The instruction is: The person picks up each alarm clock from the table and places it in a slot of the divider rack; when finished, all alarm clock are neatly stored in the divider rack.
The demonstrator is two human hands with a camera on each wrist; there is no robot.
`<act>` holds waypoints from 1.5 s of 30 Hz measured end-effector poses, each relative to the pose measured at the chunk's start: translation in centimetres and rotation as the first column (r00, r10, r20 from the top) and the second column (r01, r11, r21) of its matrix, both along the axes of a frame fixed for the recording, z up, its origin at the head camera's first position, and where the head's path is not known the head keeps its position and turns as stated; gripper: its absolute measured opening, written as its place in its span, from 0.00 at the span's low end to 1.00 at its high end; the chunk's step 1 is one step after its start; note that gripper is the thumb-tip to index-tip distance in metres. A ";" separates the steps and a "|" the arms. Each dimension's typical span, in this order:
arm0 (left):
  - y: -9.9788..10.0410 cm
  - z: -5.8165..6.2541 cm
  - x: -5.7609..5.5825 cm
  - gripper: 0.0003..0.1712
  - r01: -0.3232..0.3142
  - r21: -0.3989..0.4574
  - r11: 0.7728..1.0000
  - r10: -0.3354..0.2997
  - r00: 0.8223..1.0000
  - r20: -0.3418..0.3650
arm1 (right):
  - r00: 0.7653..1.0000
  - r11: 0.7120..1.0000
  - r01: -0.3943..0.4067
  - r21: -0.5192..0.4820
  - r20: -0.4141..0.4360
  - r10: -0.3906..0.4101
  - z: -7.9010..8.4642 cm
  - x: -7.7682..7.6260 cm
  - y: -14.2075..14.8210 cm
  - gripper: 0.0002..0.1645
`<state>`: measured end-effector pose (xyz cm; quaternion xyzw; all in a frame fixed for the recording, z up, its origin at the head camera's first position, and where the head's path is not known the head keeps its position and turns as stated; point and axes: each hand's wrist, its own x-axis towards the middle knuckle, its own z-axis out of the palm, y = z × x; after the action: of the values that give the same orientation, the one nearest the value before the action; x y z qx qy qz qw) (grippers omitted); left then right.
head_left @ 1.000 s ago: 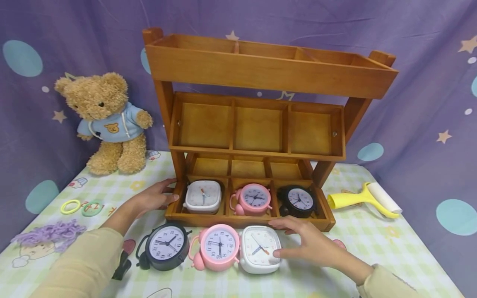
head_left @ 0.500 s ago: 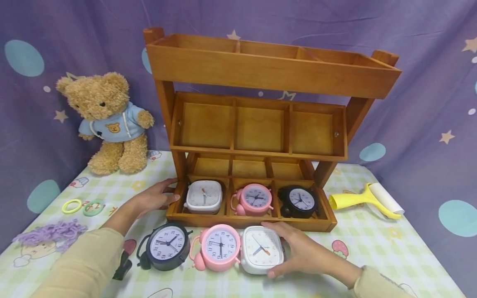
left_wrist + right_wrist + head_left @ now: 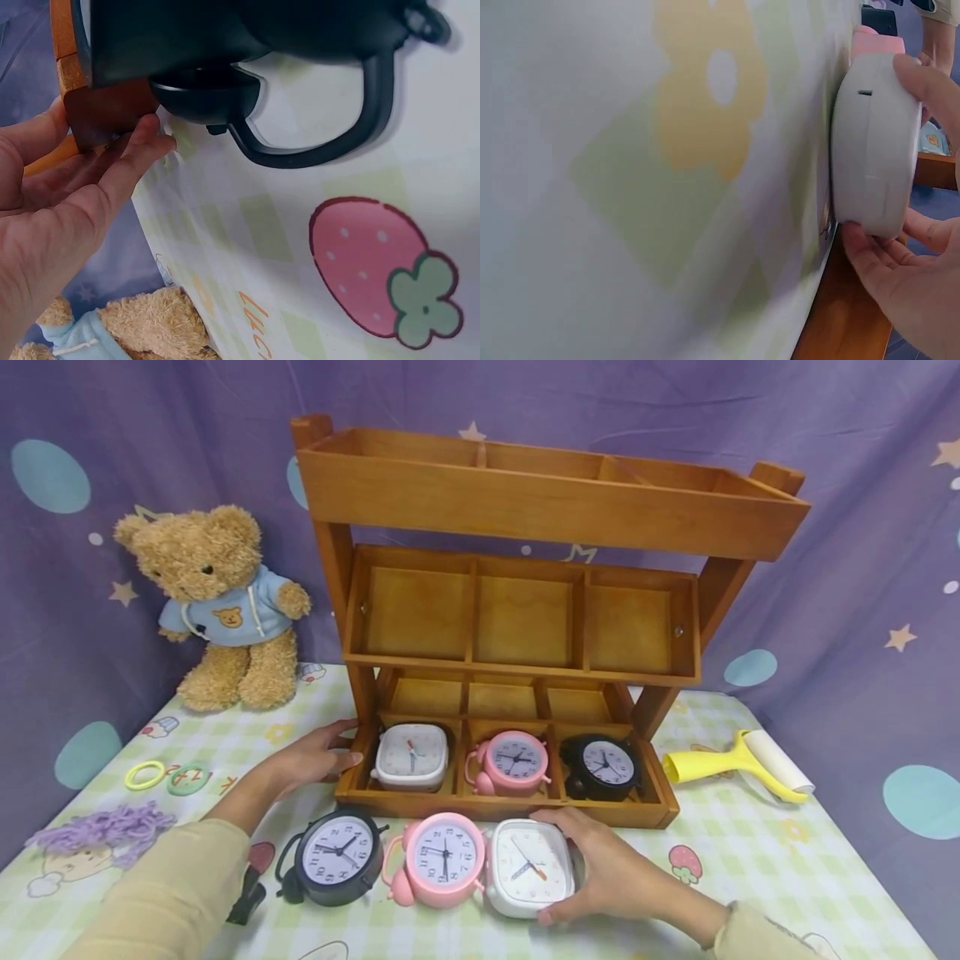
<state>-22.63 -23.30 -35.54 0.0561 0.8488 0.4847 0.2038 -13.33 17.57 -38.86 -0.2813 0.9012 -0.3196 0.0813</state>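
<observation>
The front white clock [image 3: 530, 867] lies face up at the right end of a row before the rack. The right hand [image 3: 609, 864] pinches it across its rim, thumb at the near edge, fingers at the far one; whether it is lifted at all is hard to tell. It looks like smooth, hard plastic: probably light and stiff, a little slippery, its clear face likely the part to spare. The plain side walls look the best hold.

Just left of it lie the front pink clock [image 3: 445, 860] and the front black clock [image 3: 339, 858]. The left hand [image 3: 311, 758] rests against the left end of the wooden rack [image 3: 547, 514], thumb spread from fingers. In the rack's lowest tray sit a white clock [image 3: 411, 756], a pink clock [image 3: 516, 760] and a black clock [image 3: 602, 766], one per compartment. A teddy bear [image 3: 213, 610] stands left, a yellow-handled roller [image 3: 738, 762] lies right.
</observation>
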 end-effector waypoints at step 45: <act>0.2 0.0 0.4 0.40 0.013 0.002 1.000 -0.013 0.998 -0.060 | 0.897 0.991 -0.130 0.016 -0.425 0.125 15.4 -4.5 -4.6 0.62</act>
<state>-22.26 -23.07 -35.57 0.0763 0.8535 0.4826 0.1813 -17.84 12.92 -23.44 -0.4028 0.8749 -0.2504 -0.0978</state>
